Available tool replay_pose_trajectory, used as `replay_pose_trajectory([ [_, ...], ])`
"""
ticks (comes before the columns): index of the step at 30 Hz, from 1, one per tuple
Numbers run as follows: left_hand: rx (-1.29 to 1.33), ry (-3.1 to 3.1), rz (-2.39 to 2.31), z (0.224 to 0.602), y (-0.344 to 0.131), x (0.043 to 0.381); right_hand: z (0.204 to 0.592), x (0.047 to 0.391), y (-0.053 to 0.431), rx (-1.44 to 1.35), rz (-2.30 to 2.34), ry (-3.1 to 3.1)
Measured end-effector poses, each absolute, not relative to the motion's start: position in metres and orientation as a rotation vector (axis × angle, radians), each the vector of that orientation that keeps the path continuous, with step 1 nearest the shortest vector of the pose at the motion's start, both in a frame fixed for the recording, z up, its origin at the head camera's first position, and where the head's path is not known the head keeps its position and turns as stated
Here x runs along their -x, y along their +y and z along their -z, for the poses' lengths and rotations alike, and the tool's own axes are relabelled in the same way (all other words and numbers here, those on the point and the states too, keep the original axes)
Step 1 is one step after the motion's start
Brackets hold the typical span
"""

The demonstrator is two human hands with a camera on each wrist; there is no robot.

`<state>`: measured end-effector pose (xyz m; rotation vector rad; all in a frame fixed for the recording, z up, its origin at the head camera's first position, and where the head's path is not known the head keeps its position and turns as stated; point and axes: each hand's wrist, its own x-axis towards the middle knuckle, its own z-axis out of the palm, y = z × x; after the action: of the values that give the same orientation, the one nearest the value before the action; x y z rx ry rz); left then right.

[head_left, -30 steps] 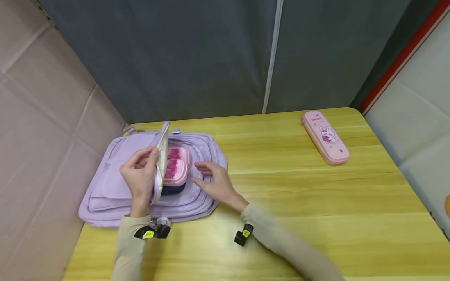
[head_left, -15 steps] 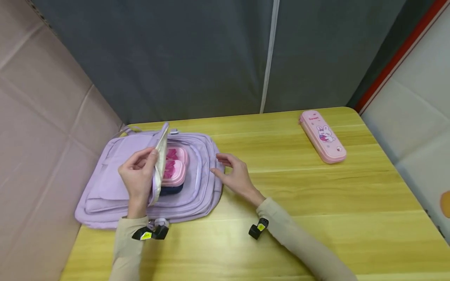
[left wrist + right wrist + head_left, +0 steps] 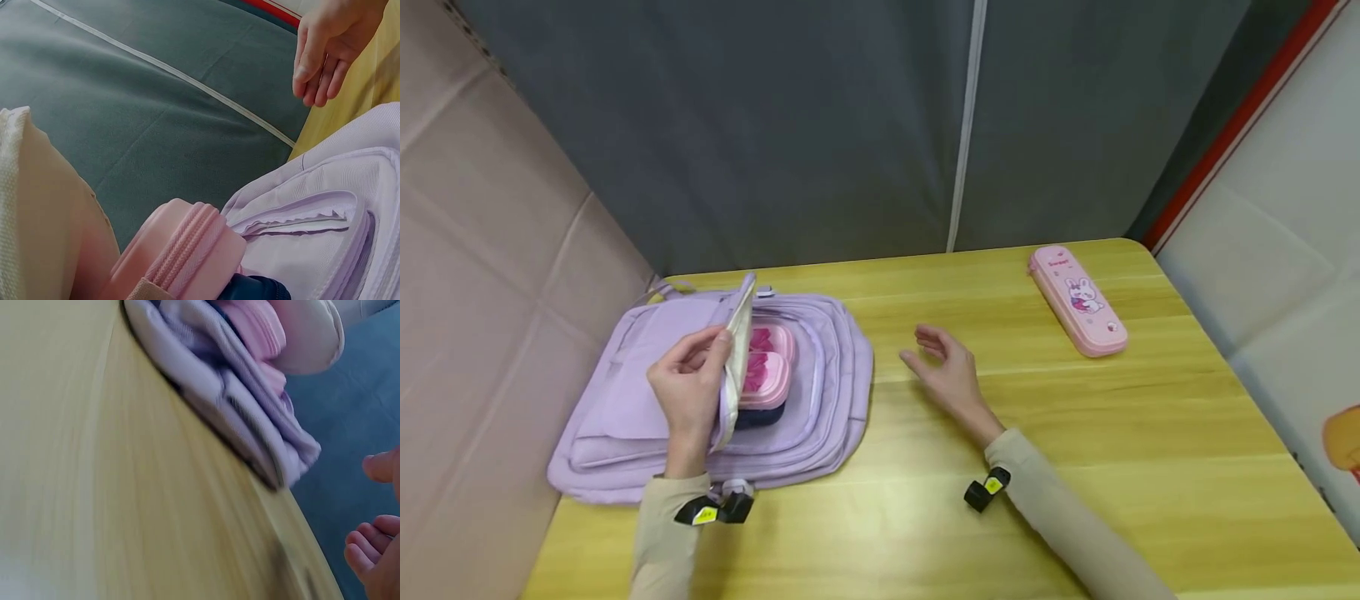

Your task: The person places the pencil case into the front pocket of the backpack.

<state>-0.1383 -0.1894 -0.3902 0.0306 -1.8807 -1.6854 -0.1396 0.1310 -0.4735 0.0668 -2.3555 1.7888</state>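
A lilac backpack (image 3: 632, 392) lies flat on the left of the table. My left hand (image 3: 687, 392) pinches the edge of its pocket flap (image 3: 737, 367) between thumb and fingers and holds it raised, pale lining facing right. Inside the uncovered pocket sit two pink cases, a nearer one (image 3: 769, 382) and a farther one (image 3: 783, 337), with dark pink patterns, above a dark blue item (image 3: 762, 417) that is mostly hidden. To the right of the bag, my right hand (image 3: 953, 379) hovers above the table with loosely bent fingers, holding nothing.
At the back right lies a pink pencil case (image 3: 1078, 300) with a rabbit print. The wooden table (image 3: 880, 533) meets a grey curtain (image 3: 760, 142) behind, with pale panels at both sides. An orange thing (image 3: 1343, 437) shows at the right edge.
My right hand has moved right, from over the backpack's pocket to above the bare wood beside it. The left hand keeps its pinch on the raised flap. The view has shifted slightly.
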Motion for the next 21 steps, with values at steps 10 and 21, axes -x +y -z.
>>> replay_pose_trajectory([
  [10,-0.034,-1.891,1.692,0.394,-0.190,0.139,0.481,0.145,0.192,0.209,-1.651,-2.278],
  [21,-0.019,-1.894,1.682,0.396,-0.189,0.139,0.468,0.148,0.245,0.414,-1.534,-2.143],
])
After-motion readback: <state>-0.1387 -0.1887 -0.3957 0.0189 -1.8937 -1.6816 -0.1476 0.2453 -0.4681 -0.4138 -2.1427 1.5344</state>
